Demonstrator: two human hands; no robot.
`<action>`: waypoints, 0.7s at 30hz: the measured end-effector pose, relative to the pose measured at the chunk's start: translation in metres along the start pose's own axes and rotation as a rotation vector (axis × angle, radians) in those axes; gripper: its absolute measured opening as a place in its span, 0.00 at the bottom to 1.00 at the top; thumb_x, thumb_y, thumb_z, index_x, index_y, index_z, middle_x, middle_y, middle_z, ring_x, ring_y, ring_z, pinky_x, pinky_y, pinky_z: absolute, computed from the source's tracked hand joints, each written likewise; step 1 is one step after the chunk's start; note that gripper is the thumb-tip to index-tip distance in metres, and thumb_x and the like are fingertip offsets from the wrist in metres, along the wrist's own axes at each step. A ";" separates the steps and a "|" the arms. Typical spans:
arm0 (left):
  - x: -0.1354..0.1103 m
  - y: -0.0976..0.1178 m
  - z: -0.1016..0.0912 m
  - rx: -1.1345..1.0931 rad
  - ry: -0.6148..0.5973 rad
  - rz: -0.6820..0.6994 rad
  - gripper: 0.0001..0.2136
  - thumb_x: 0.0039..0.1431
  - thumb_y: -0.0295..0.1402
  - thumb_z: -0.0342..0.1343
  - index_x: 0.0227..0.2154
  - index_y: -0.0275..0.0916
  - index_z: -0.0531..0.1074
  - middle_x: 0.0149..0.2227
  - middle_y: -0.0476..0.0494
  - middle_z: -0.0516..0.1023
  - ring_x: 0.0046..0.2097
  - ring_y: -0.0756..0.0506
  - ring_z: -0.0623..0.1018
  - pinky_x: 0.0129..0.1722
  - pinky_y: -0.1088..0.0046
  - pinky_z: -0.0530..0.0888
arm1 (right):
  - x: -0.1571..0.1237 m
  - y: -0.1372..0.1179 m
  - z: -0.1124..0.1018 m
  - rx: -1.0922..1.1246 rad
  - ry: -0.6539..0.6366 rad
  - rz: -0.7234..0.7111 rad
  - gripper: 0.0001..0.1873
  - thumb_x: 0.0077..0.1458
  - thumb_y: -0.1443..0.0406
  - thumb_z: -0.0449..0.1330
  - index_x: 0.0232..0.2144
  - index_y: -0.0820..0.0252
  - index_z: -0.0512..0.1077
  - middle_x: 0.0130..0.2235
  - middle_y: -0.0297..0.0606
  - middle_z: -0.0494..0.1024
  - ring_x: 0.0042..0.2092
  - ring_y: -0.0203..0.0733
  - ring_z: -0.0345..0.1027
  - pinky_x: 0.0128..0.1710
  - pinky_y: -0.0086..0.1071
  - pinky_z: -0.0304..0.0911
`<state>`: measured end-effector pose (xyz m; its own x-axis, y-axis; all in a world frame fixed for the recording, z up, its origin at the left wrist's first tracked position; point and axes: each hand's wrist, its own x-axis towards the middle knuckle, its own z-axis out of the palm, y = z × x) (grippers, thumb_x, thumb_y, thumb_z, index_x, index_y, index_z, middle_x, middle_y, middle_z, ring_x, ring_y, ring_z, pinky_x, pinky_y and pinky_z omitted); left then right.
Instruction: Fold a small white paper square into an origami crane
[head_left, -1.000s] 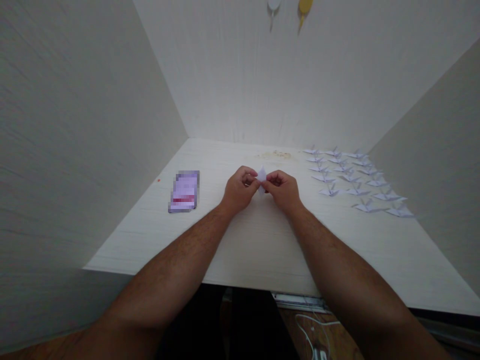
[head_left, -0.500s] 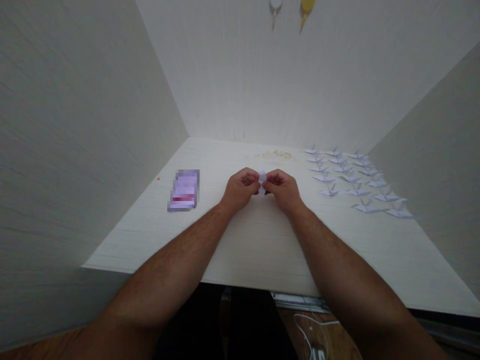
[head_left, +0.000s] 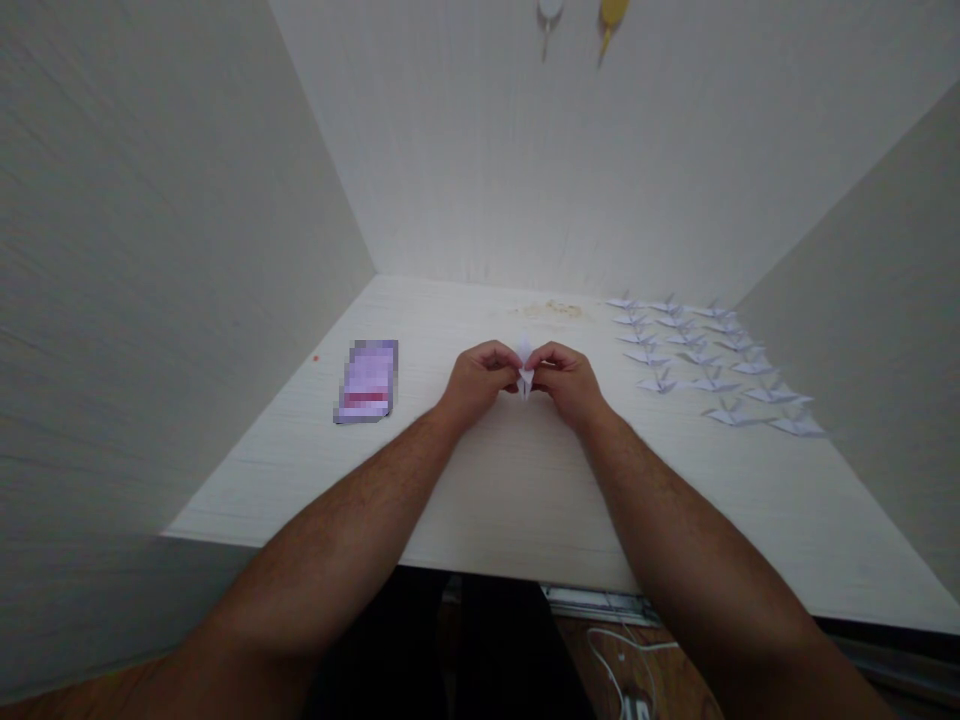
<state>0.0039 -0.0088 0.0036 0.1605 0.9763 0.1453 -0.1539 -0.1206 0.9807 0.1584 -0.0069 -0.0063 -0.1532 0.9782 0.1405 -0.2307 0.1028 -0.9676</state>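
A small folded piece of white paper (head_left: 525,371) is pinched between both my hands above the middle of the white table (head_left: 480,490). My left hand (head_left: 480,378) grips its left side with curled fingers. My right hand (head_left: 568,380) grips its right side the same way. Only the paper's top tip and lower point show between my fingertips; the rest is hidden by my fingers.
Several finished white paper cranes (head_left: 697,358) lie in rows on the right of the table. A purple packet (head_left: 367,380) lies flat at the left. Walls close in the table on three sides. A white cable (head_left: 626,680) hangs below the front edge.
The paper has been turned and squeezed between my fingertips: its broad upper flap is now narrower, and a lower point shows below my fingers. My hands stayed in place.
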 end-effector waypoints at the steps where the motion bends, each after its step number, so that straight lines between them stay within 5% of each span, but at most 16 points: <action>1: 0.000 0.000 0.000 -0.005 -0.005 -0.004 0.05 0.41 0.26 0.61 0.25 0.36 0.73 0.22 0.51 0.76 0.24 0.52 0.75 0.28 0.75 0.73 | 0.000 -0.001 0.000 0.009 0.000 0.009 0.05 0.38 0.70 0.64 0.23 0.57 0.73 0.23 0.27 0.76 0.25 0.35 0.72 0.29 0.32 0.70; 21: -0.001 0.002 -0.001 0.042 0.024 0.006 0.03 0.44 0.28 0.62 0.24 0.36 0.74 0.22 0.49 0.76 0.24 0.52 0.74 0.28 0.75 0.72 | -0.001 -0.005 0.000 0.066 0.000 0.083 0.03 0.39 0.68 0.63 0.23 0.59 0.75 0.22 0.30 0.77 0.25 0.37 0.73 0.30 0.33 0.71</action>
<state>0.0024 -0.0102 0.0050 0.1358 0.9795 0.1488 -0.1137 -0.1338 0.9845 0.1594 -0.0084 -0.0016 -0.1747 0.9828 0.0607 -0.2799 0.0096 -0.9600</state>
